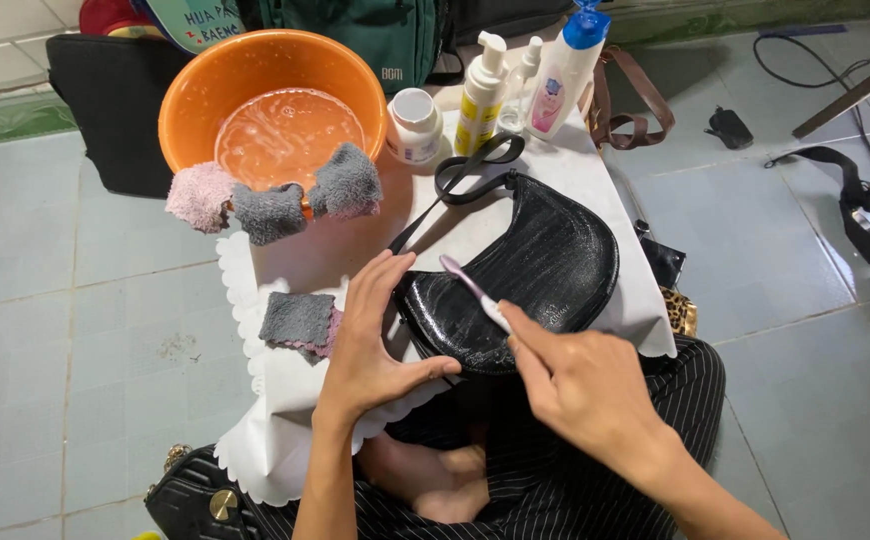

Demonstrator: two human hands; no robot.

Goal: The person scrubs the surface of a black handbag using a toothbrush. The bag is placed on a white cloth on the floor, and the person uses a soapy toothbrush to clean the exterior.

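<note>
Right hand (580, 385) brushes black bag (545, 260) on white cloth (295, 400) over tiled floor (85, 330)

Left hand (370, 345) flat on the near edge of a black crescent-shaped bag (530, 265), thumb hooked under it. Right hand (580, 385) grips a toothbrush (475, 292), bristle end resting on the bag's wet, streaked surface. Just left of the left hand: folded grey cloth (298, 320) on a white sheet (285, 440). Beyond the hands: orange basin (255, 70) of water with small cloths over its rim, bottles beside it.
</note>
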